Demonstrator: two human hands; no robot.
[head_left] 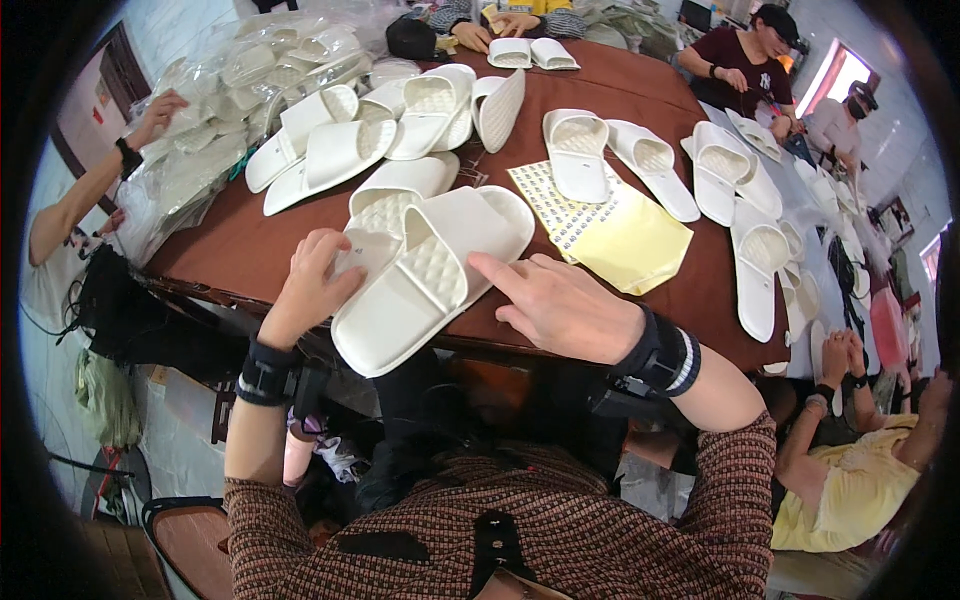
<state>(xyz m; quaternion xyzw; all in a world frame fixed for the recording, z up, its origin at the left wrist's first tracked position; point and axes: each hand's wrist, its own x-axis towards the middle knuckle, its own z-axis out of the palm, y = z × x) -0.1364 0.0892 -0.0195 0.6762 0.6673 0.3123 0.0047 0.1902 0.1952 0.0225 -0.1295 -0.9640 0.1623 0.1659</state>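
Observation:
A white slipper lies tilted in front of me, its heel end reaching past the table's near edge. My right hand is on its right side, index finger stretched out onto the strap and thumb apart. Beside the slipper's left edge is my left hand, fingers curved with a gap between thumb and forefinger; its fingertips are close to the heel of a second white slipper. That second slipper lies partly hidden behind the first. A small dark mark shows near the left fingertips.
Sheets of small printed stickers lie on yellow backing paper on the brown table. More white slippers lie left and right. Bagged slippers are heaped at the far left. Several people work around the table.

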